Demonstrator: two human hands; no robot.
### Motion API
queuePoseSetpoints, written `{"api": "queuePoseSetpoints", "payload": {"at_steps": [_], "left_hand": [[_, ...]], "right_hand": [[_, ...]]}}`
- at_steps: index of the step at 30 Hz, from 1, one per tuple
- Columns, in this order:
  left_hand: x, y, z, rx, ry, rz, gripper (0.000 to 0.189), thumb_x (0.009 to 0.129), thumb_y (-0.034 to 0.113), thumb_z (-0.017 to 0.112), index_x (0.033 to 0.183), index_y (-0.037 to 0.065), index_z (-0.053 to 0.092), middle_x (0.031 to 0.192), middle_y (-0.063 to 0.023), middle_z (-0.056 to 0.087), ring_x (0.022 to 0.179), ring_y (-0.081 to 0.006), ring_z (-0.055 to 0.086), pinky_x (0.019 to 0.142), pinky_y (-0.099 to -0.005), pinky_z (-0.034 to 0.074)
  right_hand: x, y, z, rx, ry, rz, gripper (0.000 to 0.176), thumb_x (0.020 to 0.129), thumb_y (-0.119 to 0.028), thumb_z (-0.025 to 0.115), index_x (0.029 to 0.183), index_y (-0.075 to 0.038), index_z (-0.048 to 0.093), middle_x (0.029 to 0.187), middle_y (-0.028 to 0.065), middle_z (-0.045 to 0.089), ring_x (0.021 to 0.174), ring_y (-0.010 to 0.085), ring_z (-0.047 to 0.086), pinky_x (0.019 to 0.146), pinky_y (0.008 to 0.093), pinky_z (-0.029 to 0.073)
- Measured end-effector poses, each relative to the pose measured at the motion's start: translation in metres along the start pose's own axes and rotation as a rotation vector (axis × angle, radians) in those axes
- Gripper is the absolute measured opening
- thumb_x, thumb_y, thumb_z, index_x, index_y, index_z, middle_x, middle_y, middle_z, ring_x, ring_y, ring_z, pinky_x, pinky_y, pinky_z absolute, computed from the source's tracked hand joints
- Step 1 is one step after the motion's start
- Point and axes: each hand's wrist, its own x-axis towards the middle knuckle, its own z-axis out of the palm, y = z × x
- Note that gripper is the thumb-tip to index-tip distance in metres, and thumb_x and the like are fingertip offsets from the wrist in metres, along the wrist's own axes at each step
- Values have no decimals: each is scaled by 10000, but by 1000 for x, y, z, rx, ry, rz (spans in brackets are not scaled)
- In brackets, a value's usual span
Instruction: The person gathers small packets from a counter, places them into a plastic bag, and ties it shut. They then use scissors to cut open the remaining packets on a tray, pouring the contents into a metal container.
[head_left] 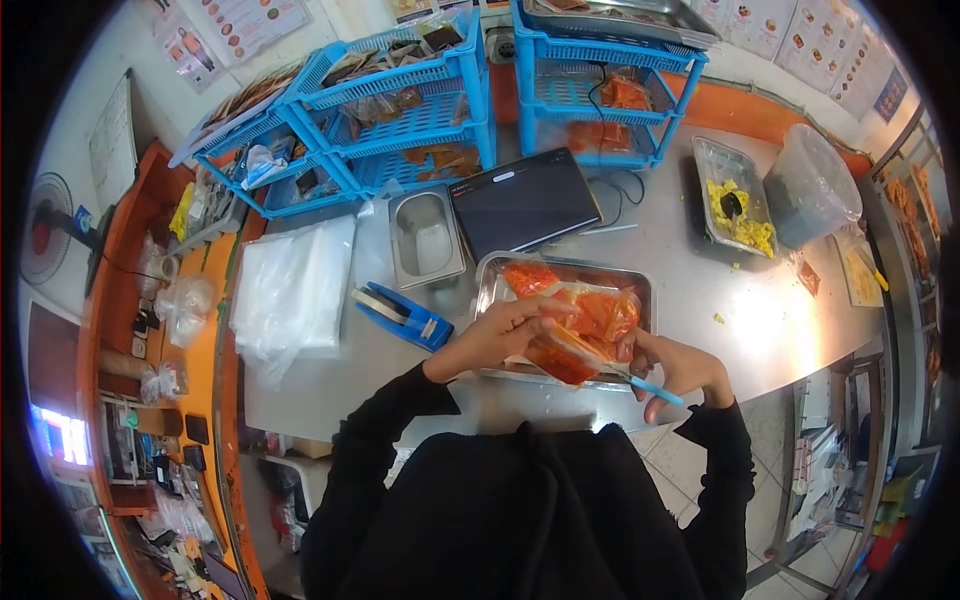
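Observation:
Over the near edge of a metal tray (653, 290), my left hand (490, 335) is closed on a clear plastic packet (562, 357) of red-orange food. My right hand (685, 365) grips a light blue-handled tool (655, 389) with a thin metal end. That metal end meets the right side of the held packet; whether it is a blade or scissors I cannot tell. More orange-red packets (600, 312) lie in the tray beneath the hands.
Left of the tray are a blue tape dispenser (405, 315), a steel container (425, 235) and clear plastic bags (295, 280). A dark-screened tablet (525, 203) lies behind. Blue racks (410, 95) stand at the back. At right are a yellow-food tray (715, 150) and a clear tub (812, 190).

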Motion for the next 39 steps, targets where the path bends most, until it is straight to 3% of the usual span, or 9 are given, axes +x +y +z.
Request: {"api": "queuePoseSetpoints", "payload": {"at_steps": [5,8,11,16,20,26,28,31,39], "left_hand": [[6,7,-7,98,-46,17,232,844,185,404,913,11,542,904,-64,563,880,-119,508,763,-238,394],[6,2,-12,-85,-192,15,224,823,196,449,913,14,542,911,-78,561,888,-132,504,770,-247,391],[5,3,-7,-129,-140,319,205,786,195,514,890,23,554,903,-76,563,868,-139,513,768,-257,392],[-1,10,-7,-90,-92,-102,147,722,98,587,841,11,578,902,-69,567,784,-123,544,681,-239,450],[-5,20,-3,-190,-62,-130,138,705,89,599,834,41,606,816,-46,593,769,-101,551,705,-213,435],[-10,25,-1,11,-64,102,146,679,7,594,825,13,606,711,-67,612,698,-113,585,665,-221,456],[-13,23,-4,94,-93,178,149,691,65,592,838,47,609,886,-82,593,818,-159,572,722,-239,448],[-10,25,-3,204,-131,395,150,679,89,605,825,57,614,900,-77,588,820,-183,572,726,-254,448],[-12,25,3,168,-64,316,189,652,74,637,839,74,606,871,-60,595,785,-173,582,653,-252,460]], "right_hand": [[0,-7,-2,-215,-5,39,723,488,-232,780,1003,-77,296,601,42,541,572,123,519,577,260,384],[6,10,-6,13,-101,-56,735,477,-234,784,1006,-87,295,618,47,542,576,123,522,575,255,386],[7,14,-2,420,-89,-142,741,480,-211,784,1018,-92,288,642,55,541,587,129,523,575,248,385],[8,2,-1,170,-79,-56,754,495,-170,777,1047,-82,271,651,66,536,617,130,524,598,240,383],[8,8,-3,138,-111,-32,771,496,-176,777,1064,-79,263,645,63,533,619,134,526,613,242,380],[9,15,-4,220,-189,-61,793,497,-205,775,1078,-73,253,632,57,527,614,137,525,612,240,373],[8,16,-3,273,-175,-22,813,475,-232,783,1076,-72,260,633,53,525,610,139,529,604,237,375],[8,15,1,404,-159,-85,829,447,-257,792,1069,-76,274,642,47,522,604,137,533,592,234,377],[7,16,2,428,-154,-103,819,437,-276,795,1054,-83,291,654,48,523,595,136,532,582,224,372]]}}
